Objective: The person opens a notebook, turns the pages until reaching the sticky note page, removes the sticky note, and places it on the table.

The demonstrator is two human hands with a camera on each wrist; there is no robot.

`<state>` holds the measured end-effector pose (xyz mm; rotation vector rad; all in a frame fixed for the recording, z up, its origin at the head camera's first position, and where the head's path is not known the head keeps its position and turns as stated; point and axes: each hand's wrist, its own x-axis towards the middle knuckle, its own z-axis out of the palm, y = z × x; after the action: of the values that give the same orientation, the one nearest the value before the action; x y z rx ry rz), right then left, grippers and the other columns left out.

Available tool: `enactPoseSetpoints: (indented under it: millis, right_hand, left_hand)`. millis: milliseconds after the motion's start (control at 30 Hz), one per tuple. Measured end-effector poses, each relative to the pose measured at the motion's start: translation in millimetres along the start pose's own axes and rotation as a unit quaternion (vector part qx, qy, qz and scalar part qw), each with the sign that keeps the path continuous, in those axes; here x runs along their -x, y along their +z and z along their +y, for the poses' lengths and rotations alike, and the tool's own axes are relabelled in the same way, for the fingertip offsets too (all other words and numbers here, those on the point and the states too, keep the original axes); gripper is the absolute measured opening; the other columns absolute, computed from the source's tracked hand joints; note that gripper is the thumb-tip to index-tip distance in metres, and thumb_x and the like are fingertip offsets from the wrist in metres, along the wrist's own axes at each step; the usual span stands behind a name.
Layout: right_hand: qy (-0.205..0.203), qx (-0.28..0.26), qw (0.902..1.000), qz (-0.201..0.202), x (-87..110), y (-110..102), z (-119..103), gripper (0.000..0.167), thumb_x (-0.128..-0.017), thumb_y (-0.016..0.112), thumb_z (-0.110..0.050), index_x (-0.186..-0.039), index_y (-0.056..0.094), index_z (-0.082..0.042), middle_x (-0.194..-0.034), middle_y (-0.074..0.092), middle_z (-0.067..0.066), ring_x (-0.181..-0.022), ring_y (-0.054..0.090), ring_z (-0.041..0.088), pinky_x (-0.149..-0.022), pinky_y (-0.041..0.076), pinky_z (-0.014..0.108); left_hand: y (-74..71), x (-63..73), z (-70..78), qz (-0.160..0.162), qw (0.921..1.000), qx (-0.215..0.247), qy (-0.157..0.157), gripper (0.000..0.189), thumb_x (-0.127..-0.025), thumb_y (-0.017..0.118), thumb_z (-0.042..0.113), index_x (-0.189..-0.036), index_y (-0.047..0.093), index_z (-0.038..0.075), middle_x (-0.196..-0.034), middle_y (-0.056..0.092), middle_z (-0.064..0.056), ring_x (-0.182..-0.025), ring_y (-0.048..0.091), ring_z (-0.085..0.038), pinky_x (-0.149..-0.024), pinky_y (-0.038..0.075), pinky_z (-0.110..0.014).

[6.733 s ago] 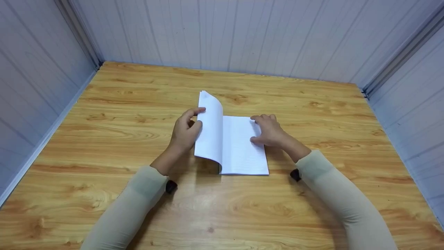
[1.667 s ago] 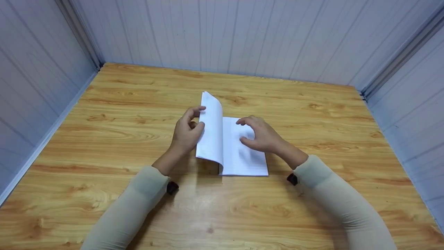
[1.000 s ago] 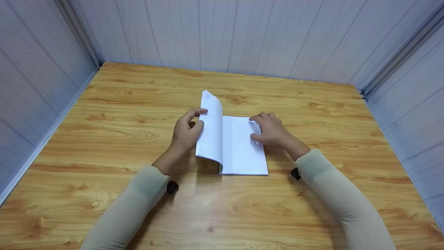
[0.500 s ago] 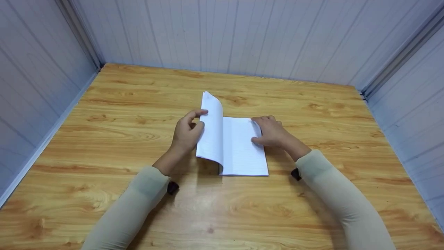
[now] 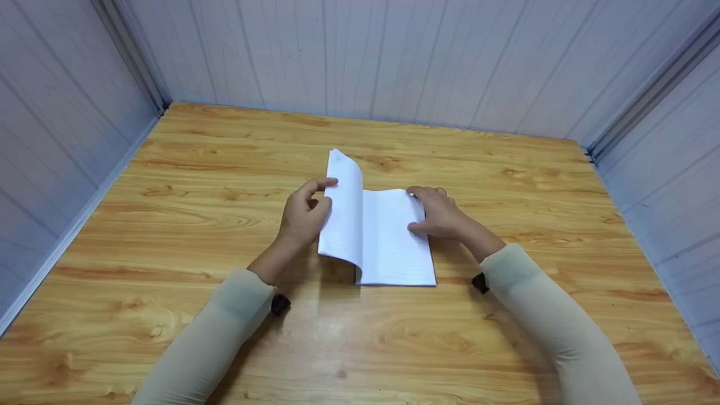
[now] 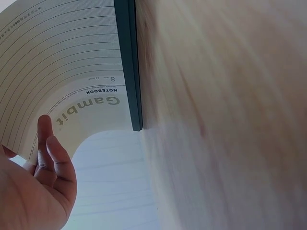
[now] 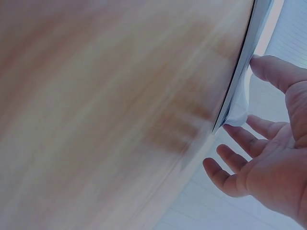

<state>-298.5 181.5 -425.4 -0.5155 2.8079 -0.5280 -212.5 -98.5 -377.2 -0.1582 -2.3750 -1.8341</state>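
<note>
A notebook (image 5: 396, 242) lies spread on the table, its right-hand lined pages flat. My left hand (image 5: 304, 214) holds the raised left pages (image 5: 343, 208) by their outer edge, thumb in front and fingers behind. From beneath, the left wrist view shows this raised part with "Gambit" and "NOTEBOOK" printed on it, beside the dark spine (image 6: 129, 72). At the right edge of the notebook my right hand (image 5: 441, 214) touches the top page with thumb and index finger, which stand well apart. Between them, in the right wrist view, the loose page edge (image 7: 239, 108) bulges up from the stack.
The notebook sits mid-way on a wood-grain table (image 5: 360, 343). Pale panelled walls (image 5: 349, 56) enclose the table at the back and both sides. A small dark device (image 5: 279, 304) shows under the left cuff, another (image 5: 480, 283) under the right.
Since 1.7 seconds ago my right hand has moved from over the right page out to its edge. The top page's far right corner has lifted slightly. My left hand keeps its hold.
</note>
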Motion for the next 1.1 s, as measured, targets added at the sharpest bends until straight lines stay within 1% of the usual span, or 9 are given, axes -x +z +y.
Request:
enactPoseSetpoints:
  millis: [67,200,333,433,600,733,833,967,1100]
  right_hand:
    - [-0.005,-0.007,1.0000,0.004,0.6,0.1,-0.2,0.078,-0.080,0.074,-0.031,-0.146,0.036,-0.013,-0.146,0.043,0.012,-0.134,0.030,0.035,-0.105,0.027,0.057]
    - [-0.008,-0.021,0.9997,0.008,1.1,-0.1,-0.6,0.077,-0.079,0.075,-0.027,-0.145,0.037,-0.014,-0.142,0.044,0.011,-0.131,0.033,0.033,-0.105,0.028,0.055]
    - [-0.021,-0.052,0.9983,0.017,1.7,-1.3,-0.4,0.072,-0.080,0.072,-0.017,-0.143,0.038,-0.010,-0.139,0.044,0.015,-0.127,0.039,0.031,-0.106,0.033,0.050]
    - [-0.030,-0.077,0.9962,0.029,2.8,-2.4,-0.8,0.068,-0.082,0.069,-0.011,-0.142,0.038,-0.007,-0.137,0.043,0.017,-0.123,0.044,0.032,-0.104,0.039,0.047]
    - [-0.031,-0.104,0.9915,0.071,5.7,-4.3,-3.0,0.064,-0.084,0.066,-0.007,-0.142,0.040,-0.009,-0.135,0.040,0.019,-0.116,0.052,0.034,-0.096,0.047,0.045]
    - [-0.030,-0.141,0.9831,0.113,7.4,-4.6,-3.1,0.064,-0.084,0.064,-0.003,-0.143,0.039,-0.007,-0.133,0.039,0.018,-0.106,0.057,0.030,-0.086,0.050,0.039]
    - [-0.029,-0.168,0.9759,0.136,7.8,-4.4,-2.1,0.064,-0.083,0.063,-0.001,-0.142,0.038,-0.005,-0.125,0.045,0.016,-0.094,0.057,0.024,-0.078,0.049,0.033]
    - [-0.035,-0.201,0.9665,0.155,8.3,-4.9,-0.5,0.058,-0.084,0.061,-0.001,-0.138,0.041,-0.002,-0.113,0.051,0.013,-0.081,0.055,0.017,-0.069,0.047,0.024]
    - [-0.034,-0.252,0.9535,0.162,10.4,-6.5,0.3,0.046,-0.088,0.052,-0.002,-0.133,0.044,-0.001,-0.110,0.051,0.011,-0.068,0.050,0.011,-0.059,0.043,0.020]
  left_hand:
    - [0.2,0.9,0.7,0.000,1.0000,0.000,0.002,0.040,-0.088,0.045,0.002,-0.124,0.062,0.002,-0.124,0.061,-0.013,-0.043,0.032,0.002,-0.049,0.033,-0.017]
    - [1.1,0.2,-1.5,0.001,1.0000,-0.002,0.004,0.039,-0.088,0.045,0.002,-0.124,0.061,0.001,-0.124,0.061,-0.014,-0.044,0.031,0.002,-0.050,0.033,-0.017]
    - [3.9,-8.0,-19.3,0.005,1.0000,-0.003,0.003,0.039,-0.089,0.046,0.002,-0.125,0.062,0.003,-0.126,0.061,-0.012,-0.045,0.031,0.000,-0.051,0.033,-0.018]
    - [5.8,-14.7,-34.0,0.008,1.0000,-0.002,0.004,0.039,-0.089,0.047,0.004,-0.125,0.062,0.007,-0.126,0.061,-0.009,-0.047,0.033,-0.003,-0.052,0.034,-0.019]
    - [6.2,-17.0,-40.8,0.010,0.9999,0.002,0.012,0.036,-0.090,0.049,0.008,-0.123,0.064,0.012,-0.123,0.062,-0.005,-0.054,0.038,-0.010,-0.060,0.039,-0.021]
    - [6.1,-16.0,-39.9,0.009,0.9999,0.003,0.012,0.035,-0.090,0.049,0.010,-0.122,0.065,0.014,-0.121,0.062,-0.003,-0.066,0.047,-0.014,-0.066,0.042,-0.023]
    - [5.9,-15.4,-39.7,0.008,0.9999,0.000,0.010,0.036,-0.090,0.048,0.012,-0.121,0.064,0.015,-0.121,0.061,-0.001,-0.072,0.050,-0.016,-0.065,0.042,-0.023]
    - [5.7,-15.8,-40.7,0.011,0.9998,0.006,0.013,0.037,-0.088,0.047,0.011,-0.120,0.065,0.014,-0.119,0.061,-0.002,-0.064,0.049,-0.016,-0.059,0.042,-0.022]
    - [6.1,-16.3,-40.7,0.012,0.9997,0.009,0.017,0.037,-0.088,0.047,0.010,-0.120,0.064,0.013,-0.118,0.061,-0.002,-0.062,0.049,-0.015,-0.059,0.042,-0.022]
